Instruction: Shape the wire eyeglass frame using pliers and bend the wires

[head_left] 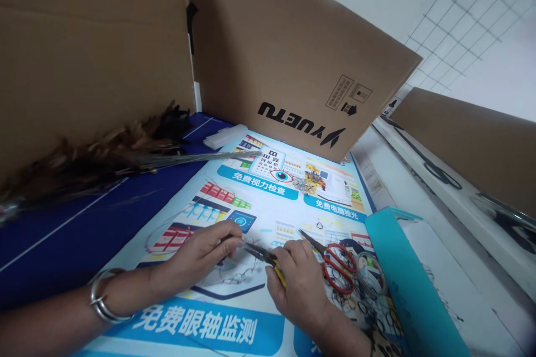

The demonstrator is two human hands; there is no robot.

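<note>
Right hand (302, 279) gripping the pliers (258, 252) over the poster (196, 328), tips by the left hand (215, 244), which pinches something too fine to tell; close plier work, seemingly, calling for steady fingers

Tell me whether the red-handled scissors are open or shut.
The red-handled scissors look shut: their dark blades lie together, tapering to one tip.

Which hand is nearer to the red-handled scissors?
Right: the right hand, holding pliers, is just left of the red-handled scissors; the left hand is farther left, by the pliers' tips.
</note>
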